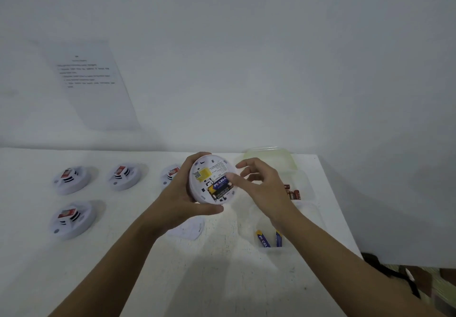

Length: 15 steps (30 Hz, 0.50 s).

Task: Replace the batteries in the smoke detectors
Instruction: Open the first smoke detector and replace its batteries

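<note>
Nearest me, a clear tray (269,250) on the right holds two blue-and-yellow spare batteries (263,239), and a loose white cover plate (188,228) lies on the table (222,279) under my wrists. Above it my left hand (182,200) is wrapped around the rim of the upturned smoke detector (211,180), thumb at the near edge. My right hand (256,183) grips nothing; its fingers are spread and one fingertip presses the blue battery (220,183) in the bay. I judge it should go down flat, ends square to the contacts, beside the gold one. Further right sit red used batteries (293,192); far left, four more detectors (71,180) wait.
</note>
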Motion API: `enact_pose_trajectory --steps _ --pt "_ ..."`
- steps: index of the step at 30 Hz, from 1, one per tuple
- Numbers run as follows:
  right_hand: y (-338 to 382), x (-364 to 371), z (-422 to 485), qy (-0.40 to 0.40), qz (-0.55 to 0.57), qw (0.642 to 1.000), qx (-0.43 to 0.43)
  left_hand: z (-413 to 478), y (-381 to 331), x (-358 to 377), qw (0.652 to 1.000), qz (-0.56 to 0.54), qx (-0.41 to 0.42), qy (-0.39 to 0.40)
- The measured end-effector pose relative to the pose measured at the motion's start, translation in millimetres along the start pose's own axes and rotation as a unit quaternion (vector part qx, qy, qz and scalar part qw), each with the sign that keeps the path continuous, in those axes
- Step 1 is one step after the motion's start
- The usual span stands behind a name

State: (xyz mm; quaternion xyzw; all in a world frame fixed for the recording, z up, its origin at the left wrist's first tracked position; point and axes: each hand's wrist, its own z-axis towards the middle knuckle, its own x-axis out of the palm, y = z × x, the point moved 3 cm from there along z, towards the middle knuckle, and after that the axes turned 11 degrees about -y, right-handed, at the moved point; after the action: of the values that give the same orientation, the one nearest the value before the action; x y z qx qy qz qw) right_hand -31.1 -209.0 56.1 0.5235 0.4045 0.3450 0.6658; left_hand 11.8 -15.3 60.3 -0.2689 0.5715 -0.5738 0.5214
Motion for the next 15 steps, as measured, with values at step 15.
enact_pose_trajectory --steps 15 --pt "-67.6 126.3 -15.2 0.155 -0.345 0.921 -0.093 -42.7 77.6 -129.1 0.994 -0.030 -0.089 -0.064"
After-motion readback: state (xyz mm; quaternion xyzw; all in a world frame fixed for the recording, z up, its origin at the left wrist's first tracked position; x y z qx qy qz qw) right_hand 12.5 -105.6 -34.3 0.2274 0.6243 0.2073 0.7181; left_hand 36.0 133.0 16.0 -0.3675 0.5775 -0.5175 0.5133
